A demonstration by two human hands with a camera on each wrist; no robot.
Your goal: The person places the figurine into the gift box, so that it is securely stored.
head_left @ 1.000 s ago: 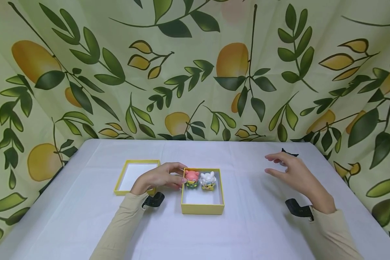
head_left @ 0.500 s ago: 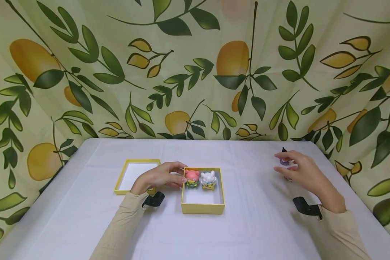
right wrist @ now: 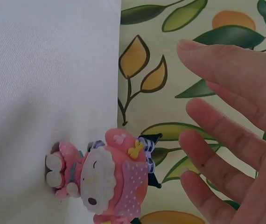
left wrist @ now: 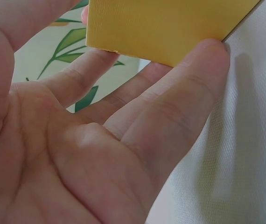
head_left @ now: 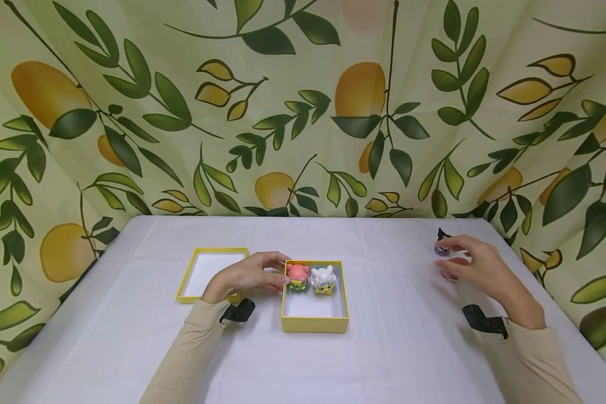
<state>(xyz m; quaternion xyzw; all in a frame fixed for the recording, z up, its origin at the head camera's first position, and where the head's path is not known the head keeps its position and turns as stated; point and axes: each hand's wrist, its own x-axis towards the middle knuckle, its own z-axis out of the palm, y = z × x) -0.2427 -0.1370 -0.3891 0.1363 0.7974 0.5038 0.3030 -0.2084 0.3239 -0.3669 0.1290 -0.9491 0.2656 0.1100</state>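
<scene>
At the yellow box (head_left: 315, 325), my left hand (head_left: 249, 273) holds the left wall, its thumb at the rim. Fingers touch the outer yellow wall (left wrist: 165, 28) in the left wrist view. In the box's back part stand a coral-red figurine (head_left: 298, 277) and a white figurine (head_left: 323, 279). On the right my right hand (head_left: 477, 268) is spread, with thumb and fingers apart and nothing held. Close by its fingers stands a pink hooded figurine (right wrist: 105, 177), largely covered by the hand in the head view. A black and purple figurine (head_left: 441, 244) stands just behind.
The yellow-rimmed lid (head_left: 186, 280) lies left of the box, partly behind the left hand. A white cloth covers the table (head_left: 379, 348). A leaf-and-fruit patterned curtain (head_left: 303, 73) hangs behind the table's back edge.
My right hand has moved rightward and slightly nearer, uncovering the black and purple figurine and part of the pink one. The left hand and box have stayed put.
</scene>
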